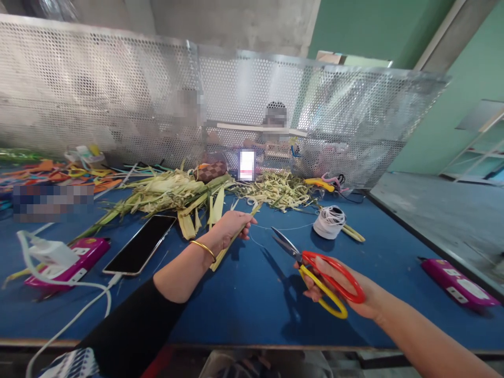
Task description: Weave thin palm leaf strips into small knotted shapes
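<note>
My left hand [236, 227] is closed in a pinch on a narrow pale-green husk strip [224, 257], which slants down toward me below the fingers. A thin white thread [287, 229] runs from near these fingertips toward a spool of white cord [329, 222] on the right. My right hand [334, 270] is wrapped round scissors [301, 257] with one red and one yellow handle. Their blades point up and left toward the thread, apart from the left hand. The blades look nearly together.
Behind my left hand lie a heap of husk leaves [165, 189] and a pile of shredded strips [279, 190]. A phone [142, 245] and a purple power strip [88, 257] lie left; another power strip [457, 283] lies right. A perforated metal screen [244, 89] borders the blue table [252, 315].
</note>
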`<state>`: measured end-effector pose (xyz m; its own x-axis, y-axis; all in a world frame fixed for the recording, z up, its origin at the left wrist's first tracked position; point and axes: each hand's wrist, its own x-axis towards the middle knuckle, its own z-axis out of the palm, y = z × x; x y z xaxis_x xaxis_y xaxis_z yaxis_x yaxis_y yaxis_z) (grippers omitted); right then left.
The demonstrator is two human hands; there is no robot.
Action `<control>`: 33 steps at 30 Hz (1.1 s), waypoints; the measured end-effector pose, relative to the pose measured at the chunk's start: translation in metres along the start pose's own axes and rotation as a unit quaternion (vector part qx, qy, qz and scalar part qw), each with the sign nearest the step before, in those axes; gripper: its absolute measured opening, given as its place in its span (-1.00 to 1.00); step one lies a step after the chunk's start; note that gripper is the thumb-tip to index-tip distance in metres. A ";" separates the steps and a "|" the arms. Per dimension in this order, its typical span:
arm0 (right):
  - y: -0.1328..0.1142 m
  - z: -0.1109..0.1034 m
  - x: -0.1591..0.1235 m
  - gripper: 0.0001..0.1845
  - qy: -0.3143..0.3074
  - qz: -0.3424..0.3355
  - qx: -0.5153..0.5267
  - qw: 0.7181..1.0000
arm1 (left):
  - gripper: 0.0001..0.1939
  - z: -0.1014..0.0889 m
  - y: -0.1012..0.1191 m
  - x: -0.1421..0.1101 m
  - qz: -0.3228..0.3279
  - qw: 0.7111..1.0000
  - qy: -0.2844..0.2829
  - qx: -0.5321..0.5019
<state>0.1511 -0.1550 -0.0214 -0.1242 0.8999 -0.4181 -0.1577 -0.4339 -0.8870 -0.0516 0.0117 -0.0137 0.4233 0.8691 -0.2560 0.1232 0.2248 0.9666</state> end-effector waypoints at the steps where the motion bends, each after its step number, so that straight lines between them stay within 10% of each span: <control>1: 0.000 0.002 0.002 -0.44 -0.006 0.001 0.001 1.000 | -0.80 0.000 0.000 0.000 0.000 1.000 -0.001 0.001; 17: -0.012 0.004 0.038 -0.61 0.124 -0.061 -0.181 0.974 | -0.78 0.002 -0.004 -0.001 -0.001 1.000 -0.019 0.012; 19: -0.009 -0.008 0.032 -0.65 0.152 -0.069 -0.288 0.943 | -0.77 0.001 -0.001 -0.001 0.000 1.000 -0.019 0.008; 26: 0.009 -0.038 0.008 -0.56 0.213 -0.096 -0.717 0.657 | -0.78 0.003 0.006 -0.010 0.059 0.997 -0.031 0.045; 30: -0.002 -0.034 0.004 -0.56 0.193 -0.072 -0.756 0.621 | -0.78 0.012 0.008 -0.022 0.134 0.985 -0.051 0.099; 33: -0.022 -0.022 0.011 -0.75 0.188 -0.162 -0.692 0.678 | -0.79 0.022 0.012 -0.031 0.158 0.977 -0.057 0.132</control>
<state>0.1745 -0.1344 -0.0107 -0.0040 0.9986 0.0532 0.9854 0.0130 -0.1697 -0.0437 -0.0225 0.0052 0.5725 0.8189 0.0411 0.1902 -0.1814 0.9648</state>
